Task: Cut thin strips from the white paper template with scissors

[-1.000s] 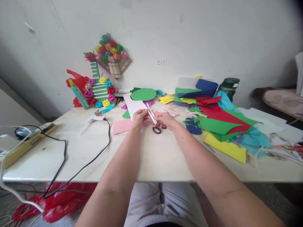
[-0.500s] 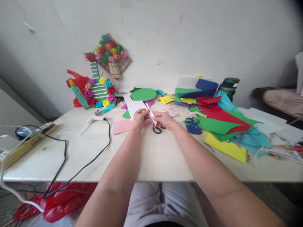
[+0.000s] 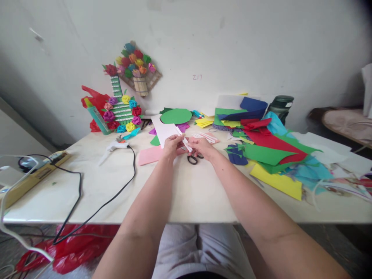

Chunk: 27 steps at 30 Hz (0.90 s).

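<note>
Both hands meet over the middle of the table around a thin white paper strip, which slants down to the right. My left hand pinches its left side, and my right hand grips near its lower end. Whether it is one strip or two together, I cannot tell. Just below the fingers show the black handles of scissors; their blades are hidden. Behind my right hand, several white strips lie on pink paper. A folded pink sheet and a white sheet lie beside my left hand.
A white glue gun with a black cord lies to the left, near a power strip. Coloured paper is heaped on the right. Paper-flower decorations and a glue bottle stand at the back left; a dark green bottle stands behind the heap.
The white strip has shifted slightly between the fingers, its upper end now a little lower and further left. Both hands stay almost in the same place.
</note>
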Each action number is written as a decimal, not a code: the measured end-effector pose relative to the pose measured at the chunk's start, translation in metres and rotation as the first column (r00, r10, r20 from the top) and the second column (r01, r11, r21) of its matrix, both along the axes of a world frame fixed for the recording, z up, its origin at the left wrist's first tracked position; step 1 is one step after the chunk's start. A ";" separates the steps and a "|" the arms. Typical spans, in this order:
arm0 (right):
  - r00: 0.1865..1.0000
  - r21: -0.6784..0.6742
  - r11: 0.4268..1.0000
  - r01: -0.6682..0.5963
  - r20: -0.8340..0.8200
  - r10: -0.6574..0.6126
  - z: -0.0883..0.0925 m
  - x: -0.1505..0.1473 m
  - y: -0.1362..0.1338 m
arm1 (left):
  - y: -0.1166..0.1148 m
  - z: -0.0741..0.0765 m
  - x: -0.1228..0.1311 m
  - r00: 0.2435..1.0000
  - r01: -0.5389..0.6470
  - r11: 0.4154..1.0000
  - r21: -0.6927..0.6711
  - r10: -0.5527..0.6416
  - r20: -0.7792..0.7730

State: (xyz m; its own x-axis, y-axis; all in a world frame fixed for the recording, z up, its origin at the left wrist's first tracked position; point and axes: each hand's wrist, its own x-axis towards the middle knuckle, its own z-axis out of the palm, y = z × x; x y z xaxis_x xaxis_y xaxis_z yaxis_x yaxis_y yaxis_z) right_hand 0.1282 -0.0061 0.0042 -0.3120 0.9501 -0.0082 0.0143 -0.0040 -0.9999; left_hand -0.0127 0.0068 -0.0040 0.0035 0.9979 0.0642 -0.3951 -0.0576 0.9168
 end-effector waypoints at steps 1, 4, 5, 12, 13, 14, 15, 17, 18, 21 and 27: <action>1.000 0.002 1.000 0.003 0.002 -0.003 0.000 0.000 0.000 | 0.001 -0.001 -0.001 1.000 0.003 1.000 0.008 -0.003 0.002; 1.000 -0.001 1.000 -0.001 0.001 0.001 -0.001 0.000 0.001 | 0.005 -0.004 -0.002 1.000 0.024 0.998 0.050 -0.024 0.009; 1.000 -0.004 1.000 -0.003 0.000 0.003 -0.001 0.000 0.001 | 0.006 -0.005 -0.003 1.000 0.027 0.997 0.065 -0.028 0.011; 0.995 -0.022 0.997 -0.071 -0.073 0.069 -0.003 0.003 0.002 | 0.007 -0.005 -0.004 0.999 0.010 0.994 0.106 -0.013 0.030; 0.995 -0.020 0.997 -0.075 -0.072 0.073 -0.002 0.003 0.002 | 0.007 -0.005 -0.004 0.999 0.006 0.994 0.106 -0.009 0.035; 0.995 -0.015 0.997 -0.075 -0.065 0.073 -0.002 0.002 0.002 | 0.007 -0.004 -0.003 0.999 0.000 0.994 0.105 -0.004 0.042; 0.996 -0.009 0.998 -0.069 -0.054 0.069 -0.002 0.002 0.001 | 0.007 -0.005 -0.003 0.999 -0.005 0.994 0.107 0.000 0.048; 0.999 0.001 0.999 -0.047 -0.029 0.047 -0.002 0.000 0.001 | 0.007 -0.005 -0.003 0.998 -0.013 0.993 0.114 0.007 0.057; 0.999 0.002 0.999 -0.033 -0.021 0.034 -0.002 0.000 0.000 | 0.007 -0.005 -0.003 0.998 -0.012 0.993 0.118 0.006 0.057; 1.000 0.012 1.000 0.003 -0.014 -0.003 -0.003 -0.002 0.001 | 0.008 -0.007 -0.003 0.999 0.004 0.993 0.122 -0.010 0.045; 0.996 0.031 0.995 0.091 0.004 -0.091 -0.001 -0.003 0.001 | 0.010 -0.008 -0.005 0.999 0.038 0.992 0.124 -0.041 0.021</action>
